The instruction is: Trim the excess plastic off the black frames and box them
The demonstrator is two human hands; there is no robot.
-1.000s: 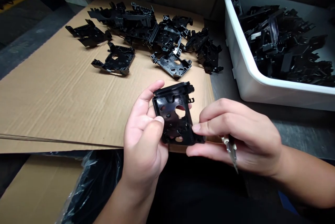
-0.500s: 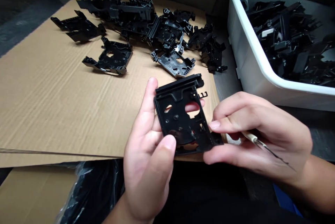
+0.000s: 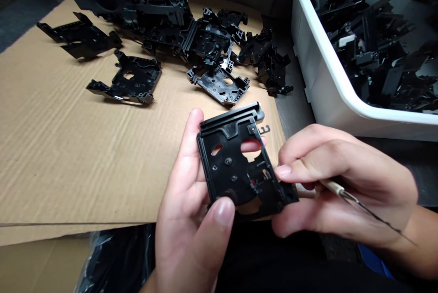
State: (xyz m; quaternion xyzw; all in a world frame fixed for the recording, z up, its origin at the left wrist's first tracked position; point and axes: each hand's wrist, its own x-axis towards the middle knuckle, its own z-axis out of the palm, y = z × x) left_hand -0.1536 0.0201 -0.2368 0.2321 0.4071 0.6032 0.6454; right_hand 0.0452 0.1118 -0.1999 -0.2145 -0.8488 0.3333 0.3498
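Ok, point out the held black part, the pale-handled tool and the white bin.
Held black part [image 3: 241,168]: head view, on its flat plate.
Pale-handled tool [image 3: 331,187]: head view, on the visible pale section.
White bin [image 3: 393,116]: head view, on its near rim.

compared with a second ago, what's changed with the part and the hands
The held black part has shifted right in view and shows larger. The right hand also moved right, its pale-handled tool swinging from pointing down to lower right. Nothing was let go: the left hand keeps hold of the part.
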